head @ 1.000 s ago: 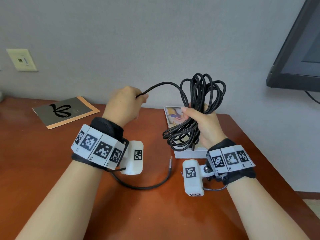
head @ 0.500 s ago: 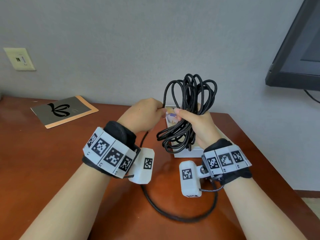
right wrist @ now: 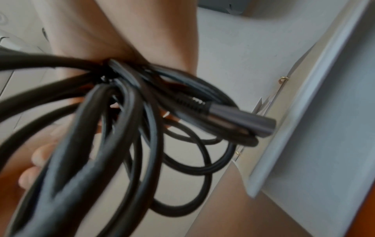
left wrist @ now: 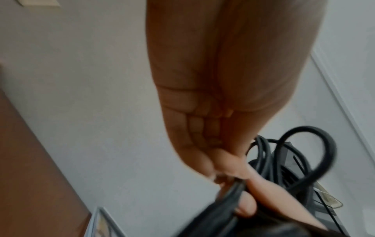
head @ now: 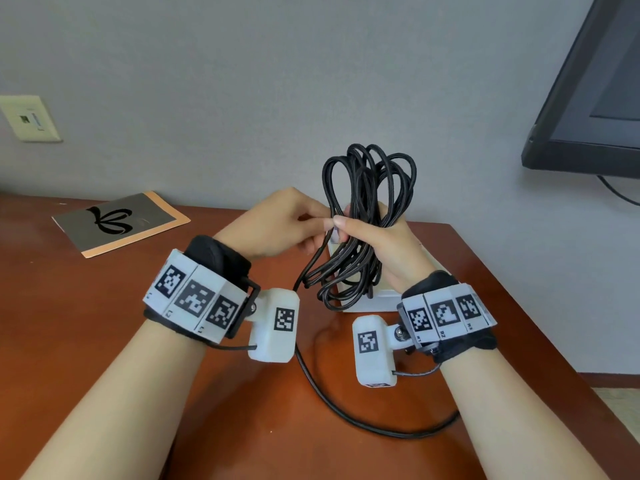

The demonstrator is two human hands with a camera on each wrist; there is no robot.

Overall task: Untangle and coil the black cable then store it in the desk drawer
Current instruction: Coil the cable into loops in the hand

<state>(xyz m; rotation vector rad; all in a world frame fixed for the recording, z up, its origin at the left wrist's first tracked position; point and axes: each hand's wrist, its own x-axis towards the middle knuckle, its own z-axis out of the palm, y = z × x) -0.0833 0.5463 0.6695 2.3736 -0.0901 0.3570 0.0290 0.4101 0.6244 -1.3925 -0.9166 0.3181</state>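
Looped black round cable [head: 360,223]: gripped in right hand [head: 377,244]; left hand [head: 277,223] apparently pinches one strand, view blurred.

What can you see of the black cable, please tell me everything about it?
The long black round cable, matte like rubber, is mostly gathered in loose upright loops, gripped at the middle by the right hand. The left hand pinches a strand beside the bundle. A loose tail hangs down and curves across the reddish-brown wooden desk, passing under the right forearm. In the right wrist view one grey-black plug with ribbed strain relief sticks out of the loops. The coil is unfinished.
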